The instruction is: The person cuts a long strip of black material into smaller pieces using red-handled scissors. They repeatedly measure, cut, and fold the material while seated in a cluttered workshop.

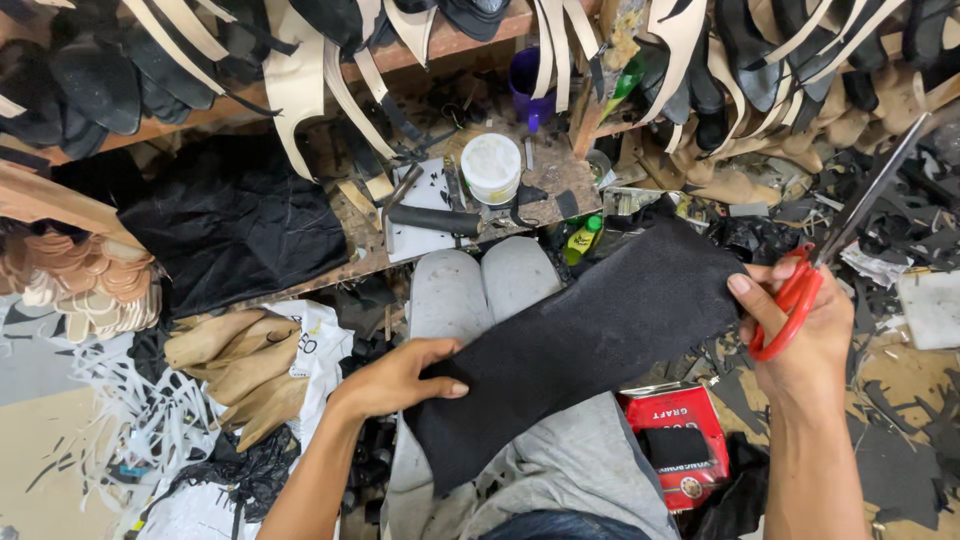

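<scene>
Held item: one black fabric piece [585,345], long and rough-edged, stretched slantwise over my grey-trousered lap [560,460]. My left hand [400,378] is clamped on its lower left edge, thumb on top, fingers beneath. My right hand [800,330] pinches the upper right corner with the thumb while its fingers sit closed through the red handles of the scissors [835,255], blades pointing up and away, off the cloth. Packages nearby: a red rectangular tin [675,420] with white lettering, on the floor just beside my right knee; a round white lidded tub [491,167] on the wooden bench [560,175] ahead; a small green-capped yellow bottle [582,239] under the bench edge; a purple cup [530,85] further back.
</scene>
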A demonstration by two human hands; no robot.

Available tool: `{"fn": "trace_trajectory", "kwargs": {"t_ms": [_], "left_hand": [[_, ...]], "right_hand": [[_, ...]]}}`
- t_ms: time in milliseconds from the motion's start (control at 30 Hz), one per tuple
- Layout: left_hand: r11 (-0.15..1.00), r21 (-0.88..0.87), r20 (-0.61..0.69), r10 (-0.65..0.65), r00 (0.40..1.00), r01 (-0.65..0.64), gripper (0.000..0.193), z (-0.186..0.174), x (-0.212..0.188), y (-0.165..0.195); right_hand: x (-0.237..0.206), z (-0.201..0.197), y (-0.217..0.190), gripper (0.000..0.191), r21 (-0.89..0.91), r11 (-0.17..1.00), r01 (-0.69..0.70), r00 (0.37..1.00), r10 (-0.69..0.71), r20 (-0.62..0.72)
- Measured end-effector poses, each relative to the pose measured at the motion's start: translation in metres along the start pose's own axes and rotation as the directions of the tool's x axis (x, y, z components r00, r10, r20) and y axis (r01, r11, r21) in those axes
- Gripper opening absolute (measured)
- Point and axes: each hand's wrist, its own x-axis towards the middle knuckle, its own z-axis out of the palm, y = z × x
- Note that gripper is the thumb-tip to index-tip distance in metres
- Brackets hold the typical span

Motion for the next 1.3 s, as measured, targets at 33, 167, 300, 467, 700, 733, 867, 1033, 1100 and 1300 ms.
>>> {"fn": "trace_trajectory", "kwargs": {"t_ms": [33,167,300,467,700,733,867,1033,1100,1300], "left_hand": [[0.996,0.022,-0.035,-0.080,0.996,0.081,0.033,0.000,-0.004,0.001],[0.974,0.202,-0.235,-0.054,0.971,0.103,0.030,-0.015,-0.027,0.013],[0.992,0.109,-0.406,-0.010,0.914,0.060,0.028,-0.034,-0.055,0.016],[0.976,0.025,-0.633,-0.152,0.759,0.216,0.030,-0.046,-0.061,-0.029],[0.900,-0.427,-0.456,-0.300,0.838,0.090,0.046,-0.016,-0.071,-0.107],[0.902,-0.422,-0.413,-0.282,0.866,0.093,0.051,-0.006,-0.068,-0.108],[0.871,-0.490,-0.332,-0.209,0.920,0.021,0.093,0.026,-0.042,-0.085],[0.952,-0.191,-0.285,0.179,0.942,-0.239,0.119,0.030,-0.025,-0.036],[0.935,-0.167,-0.312,0.252,0.916,-0.314,0.115,0.024,-0.032,-0.020],[0.895,0.003,-0.634,0.346,0.691,-0.445,0.075,0.014,-0.096,0.012]], "right_hand": [[0.003,0.001,0.002,0.028,-0.001,1.000,0.002,1.000,-0.002,0.007],[0.010,0.009,0.000,0.027,0.000,1.000,0.010,1.000,-0.010,0.008],[0.013,0.017,0.008,0.030,0.075,0.997,0.019,1.000,-0.019,0.003],[0.021,0.040,0.074,0.028,-0.093,0.993,-0.067,0.988,0.079,0.134],[-0.037,0.043,0.149,0.027,-0.281,0.818,-0.502,0.797,0.564,0.218],[-0.047,0.049,0.152,0.027,-0.285,0.781,-0.556,0.755,0.618,0.220],[-0.088,0.077,0.147,0.031,-0.236,0.675,-0.699,0.615,0.736,0.284],[-0.093,0.101,0.140,0.037,-0.081,0.807,-0.585,0.749,0.576,0.329],[-0.090,0.102,0.138,0.030,-0.120,0.875,-0.469,0.814,0.481,0.325],[-0.118,0.106,0.142,0.021,-0.417,0.858,-0.300,0.810,0.460,0.362]]}}
